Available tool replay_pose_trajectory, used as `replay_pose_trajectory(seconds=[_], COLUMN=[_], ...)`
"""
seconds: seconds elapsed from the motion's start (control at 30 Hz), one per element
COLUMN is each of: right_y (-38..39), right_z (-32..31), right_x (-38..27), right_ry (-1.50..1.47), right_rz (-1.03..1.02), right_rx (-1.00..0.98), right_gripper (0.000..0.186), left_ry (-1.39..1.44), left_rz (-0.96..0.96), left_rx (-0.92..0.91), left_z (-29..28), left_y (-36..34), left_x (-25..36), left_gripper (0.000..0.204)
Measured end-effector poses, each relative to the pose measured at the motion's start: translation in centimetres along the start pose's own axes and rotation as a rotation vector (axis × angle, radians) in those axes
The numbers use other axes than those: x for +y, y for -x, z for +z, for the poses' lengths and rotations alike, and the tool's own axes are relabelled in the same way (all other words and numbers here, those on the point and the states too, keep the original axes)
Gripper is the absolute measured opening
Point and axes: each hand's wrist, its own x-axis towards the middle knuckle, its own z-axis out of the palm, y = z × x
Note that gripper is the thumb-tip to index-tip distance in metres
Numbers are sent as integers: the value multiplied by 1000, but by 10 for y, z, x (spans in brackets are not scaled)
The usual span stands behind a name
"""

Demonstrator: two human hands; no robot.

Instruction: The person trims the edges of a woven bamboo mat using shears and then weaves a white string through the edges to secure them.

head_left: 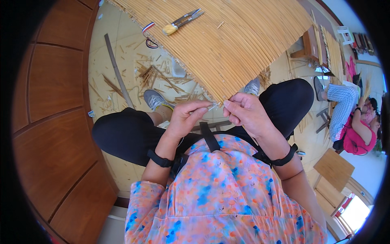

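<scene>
A mat of thin straw-coloured stalks (227, 44), bound side by side, reaches toward me with its near corner between my hands. My left hand (187, 116) is closed in a pinch, with a pale thread (213, 106) showing at its fingertips. Thumb and fingers of my right hand (245, 112) pinch the mat's corner, where the stalk ends are partly hidden. Toward the far left of the mat lie snips (181, 22) with metal blades and a yellowish handle. Beside them a striped ribbon loop (149, 35) hangs over the mat's edge.
Cut stalk pieces (150, 77) litter the floor under the mat. A long dark strip (118, 69) lies near the wooden cabinet (57, 105) on the left. At right another person (357, 130) sits near a second mat (334, 51); a wooden stool (334, 168) stands closer.
</scene>
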Motion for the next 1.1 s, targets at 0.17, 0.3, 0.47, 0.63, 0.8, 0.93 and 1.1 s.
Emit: replay_pose_trajectory(seconds=[0.17, 0.3, 0.47, 0.63, 0.8, 0.93, 1.1], right_y=[-1, -1, 0, -1, -1, -1, -1], right_z=[-1, -3, -2, -4, -4, -4, -5], right_x=[-1, -1, -3, 3, 2, 4, 5], right_ry=[25, 14, 7, -10, 6, -6, -34], right_rz=[-3, -1, 9, 15, 25, 5, 14], right_rx=[-9, -27, -30, -27, -18, -44, -56], right_gripper=[15, 15, 14, 13, 14, 15, 15], left_ry=[-35, -65, -6, 30, 29, 57, 16], left_rz=[30, 55, 36, 88, 144, 161, 120], left_rx=[-34, -50, -53, -33, -64, -41, -87], left_z=[-4, -4, -3, 3, 3, 6, 3], left_y=[-2, -5, -7, -13, -17, -19, -18], left_x=[0, -1, -11, -16, -20, -24, -21], left_gripper=[15, 13, 13, 9, 10, 9, 12])
